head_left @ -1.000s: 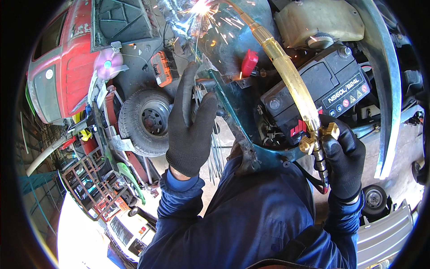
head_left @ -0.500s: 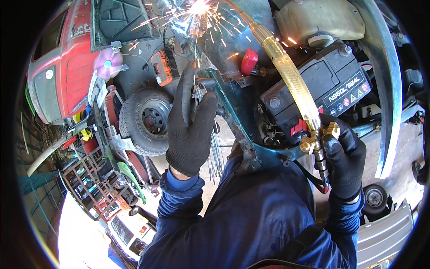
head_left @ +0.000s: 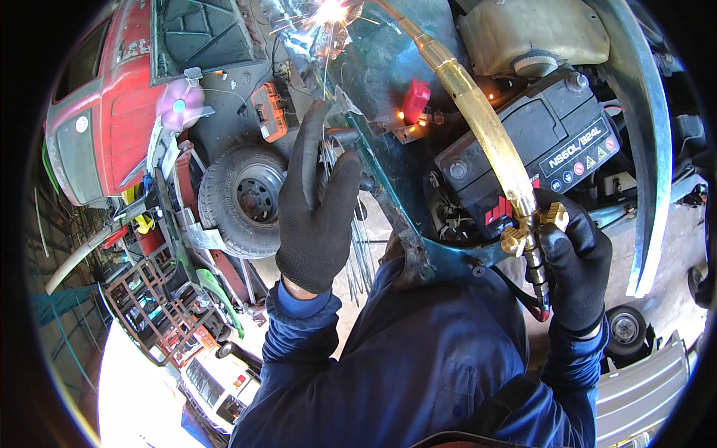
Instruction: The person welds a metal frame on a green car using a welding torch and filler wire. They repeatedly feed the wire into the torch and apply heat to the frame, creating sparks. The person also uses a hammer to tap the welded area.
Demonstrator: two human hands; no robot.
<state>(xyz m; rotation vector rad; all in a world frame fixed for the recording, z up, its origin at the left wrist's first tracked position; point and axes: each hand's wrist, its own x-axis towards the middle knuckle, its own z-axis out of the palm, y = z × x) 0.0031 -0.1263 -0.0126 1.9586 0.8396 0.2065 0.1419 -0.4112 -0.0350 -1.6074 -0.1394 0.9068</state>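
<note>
My gloved right hand (head_left: 576, 269) is wrapped round the valve end of a brass gas torch (head_left: 478, 116), beside its knobs. The torch's thin tip reaches up to a bright glow (head_left: 331, 13) throwing sparks on the bluish, scorched metal of a teal vehicle panel (head_left: 403, 56). On the left, my gloved left hand (head_left: 317, 231) points upward, its fingers closed on a thin filler rod (head_left: 327, 71) that runs to the glow. More thin rods (head_left: 358, 265) hang below, beside that hand; their grip is partly hidden by the glove.
A dark car battery (head_left: 526, 131) sits under the torch, with a red terminal cover (head_left: 415, 101) nearby and a yellowed plastic tank (head_left: 534, 33) behind. To the left are a spare wheel (head_left: 246, 201), an orange-and-black case (head_left: 270, 112) and a red vehicle cab (head_left: 131, 104).
The spark burst has shrunk, and a few glowing bits now lie near the red cover. Both hands and the torch stay nearly in place.
</note>
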